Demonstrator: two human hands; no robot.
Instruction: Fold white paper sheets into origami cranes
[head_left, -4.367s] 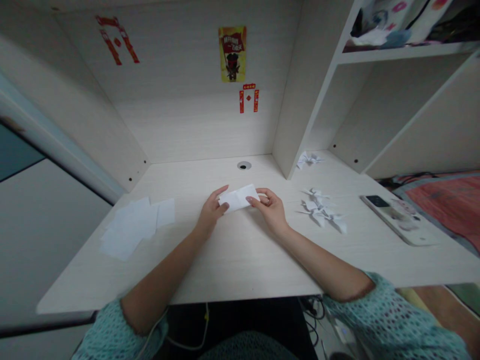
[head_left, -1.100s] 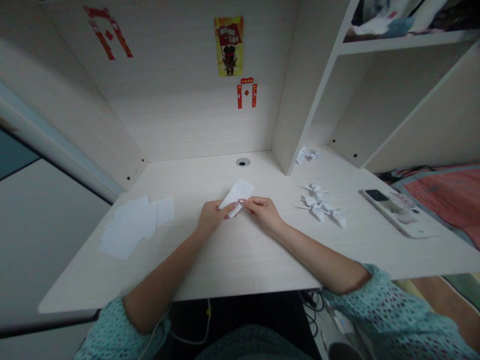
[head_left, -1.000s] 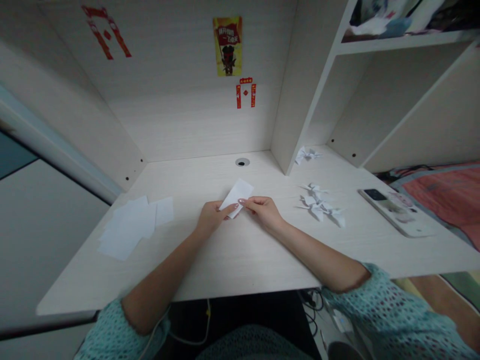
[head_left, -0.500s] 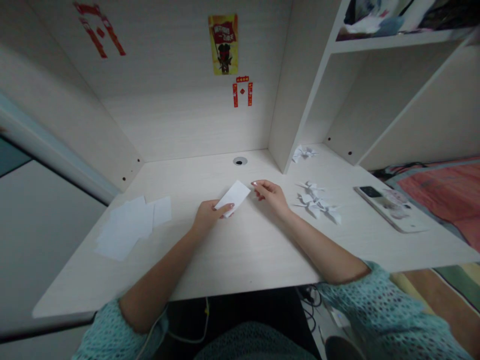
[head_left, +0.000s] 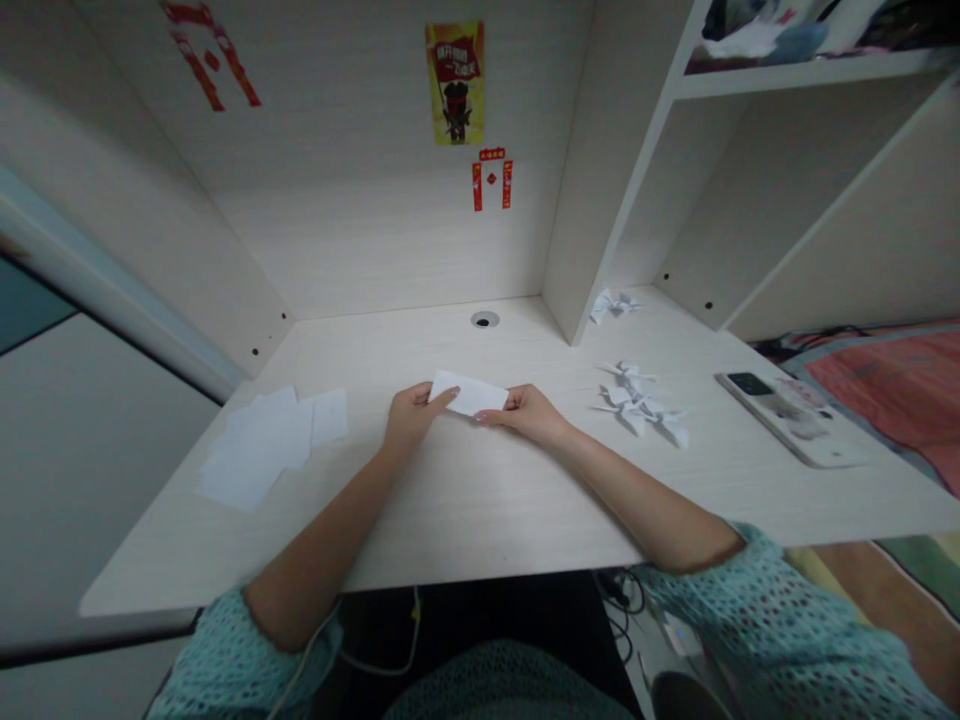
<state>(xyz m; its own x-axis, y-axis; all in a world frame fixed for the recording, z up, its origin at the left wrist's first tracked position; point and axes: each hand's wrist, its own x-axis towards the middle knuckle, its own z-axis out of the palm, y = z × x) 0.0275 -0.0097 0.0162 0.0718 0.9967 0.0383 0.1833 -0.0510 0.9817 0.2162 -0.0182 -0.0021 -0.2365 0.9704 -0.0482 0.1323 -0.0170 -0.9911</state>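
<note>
A folded strip of white paper [head_left: 470,392] lies across the middle of the pale wooden desk [head_left: 480,500], turned nearly level. My left hand [head_left: 409,416] pinches its left end between thumb and fingers. At the strip's right end, my right hand [head_left: 525,411] is closed on the lower right corner, fingers curled against the desk. Both forearms reach in from turquoise knit sleeves.
Loose white paper sheets [head_left: 262,445] lie at the left. Several folded paper cranes [head_left: 637,405] sit to the right, one more crane [head_left: 611,303] by the shelf divider. A phone [head_left: 787,425] lies at the far right. A cable hole [head_left: 484,319] is at the back.
The paper strip turned from a slant to nearly level. My right hand let go of it briefly half a second ago and has come back onto its right end.
</note>
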